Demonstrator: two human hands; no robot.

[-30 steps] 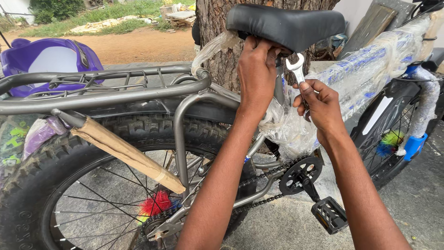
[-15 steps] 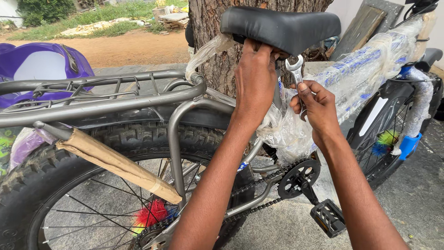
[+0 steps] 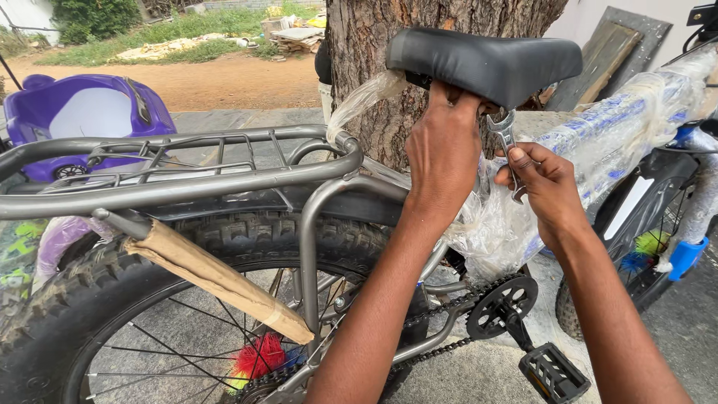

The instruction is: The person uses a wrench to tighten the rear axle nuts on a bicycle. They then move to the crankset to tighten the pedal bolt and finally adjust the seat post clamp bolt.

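Observation:
A grey bicycle stands side-on with a black saddle [image 3: 486, 61] at the top. My left hand [image 3: 444, 153] reaches up under the saddle, its fingers curled around the seat clamp there. My right hand [image 3: 544, 185] grips a silver spanner [image 3: 506, 138] whose open jaw points up at the underside of the saddle. Clear plastic wrap [image 3: 497, 228] bunches around the seat tube and frame below both hands.
A grey rear carrier rack [image 3: 194, 176] sits over the knobbly rear tyre [image 3: 112, 284], with a cardboard-wrapped stay [image 3: 217, 280]. The crank and black pedal [image 3: 552, 372] are low right. A tree trunk [image 3: 419, 30] stands behind, a purple toy car [image 3: 82, 112] at left.
The view has shifted and closed in a little. My right hand has turned the spanner slightly, its handle now angled lower. My left hand stays under the saddle.

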